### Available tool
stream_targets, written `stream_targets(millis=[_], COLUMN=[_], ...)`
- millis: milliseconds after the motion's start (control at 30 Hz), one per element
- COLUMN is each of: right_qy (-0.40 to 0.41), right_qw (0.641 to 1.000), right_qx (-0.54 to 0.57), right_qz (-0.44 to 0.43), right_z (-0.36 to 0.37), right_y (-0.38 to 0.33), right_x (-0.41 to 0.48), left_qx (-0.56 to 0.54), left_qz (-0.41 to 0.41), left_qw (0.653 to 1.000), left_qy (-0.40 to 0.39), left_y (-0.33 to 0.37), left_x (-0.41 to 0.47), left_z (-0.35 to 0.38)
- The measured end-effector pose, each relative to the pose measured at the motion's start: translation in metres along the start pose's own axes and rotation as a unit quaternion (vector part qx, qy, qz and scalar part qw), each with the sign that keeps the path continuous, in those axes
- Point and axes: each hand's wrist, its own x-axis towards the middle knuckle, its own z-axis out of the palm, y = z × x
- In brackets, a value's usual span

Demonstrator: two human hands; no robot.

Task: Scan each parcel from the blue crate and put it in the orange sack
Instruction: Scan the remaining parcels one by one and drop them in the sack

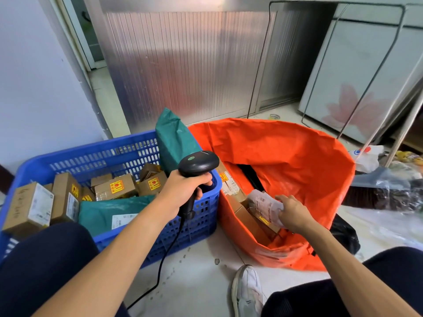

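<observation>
**Pale parcel held inside orange sack**

Small pale plastic-wrapped parcel [265,208], printed label too blurred to read, gripped by right hand [294,213] low inside the open orange sack [297,156], above brown cartons already there. Left hand [183,191] closed around black corded barcode scanner [196,167], held over the right rim of the blue crate [109,148], well apart from the parcel. In the crate: brown boxes [114,186] with yellow-and-red stickers, writing illegible, and 2 green mailer bags [170,138]. White shoe [247,291] on the floor below.
</observation>
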Motion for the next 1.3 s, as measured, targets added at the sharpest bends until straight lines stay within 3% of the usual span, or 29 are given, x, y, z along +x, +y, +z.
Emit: stream_targets(millis=[267, 467, 600, 733, 900, 1300], right_qy=[0.099, 0.124, 0.079, 0.001, 0.024, 0.02], right_qw=[0.985, 0.981, 0.989, 0.998, 0.998, 0.997], right_qx=[0.138, 0.148, 0.125, 0.054, 0.029, 0.043], right_qz=[0.01, -0.014, -0.032, 0.011, 0.043, -0.065], right_z=[-0.008, -0.01, -0.005, 0.003, 0.003, -0.017], right_y=[-0.003, -0.009, -0.009, 0.0, -0.002, -0.056], right_x=[-0.002, -0.005, -0.005, -0.003, -0.008, -0.009], left_qx=[-0.003, -0.012, -0.013, -0.01, -0.016, -0.036], left_qz=[0.004, 0.008, 0.008, 0.011, 0.009, -0.004], left_qw=[1.0, 1.0, 1.0, 1.0, 1.0, 0.999], left_qy=[0.0, 0.004, 0.006, 0.006, 0.004, 0.023], left_y=[0.003, 0.005, 0.006, 0.005, 0.004, 0.002], left_x=[0.0, -0.003, -0.004, -0.003, 0.0, 0.003], left_z=[-0.001, -0.005, -0.005, -0.006, -0.004, -0.009])
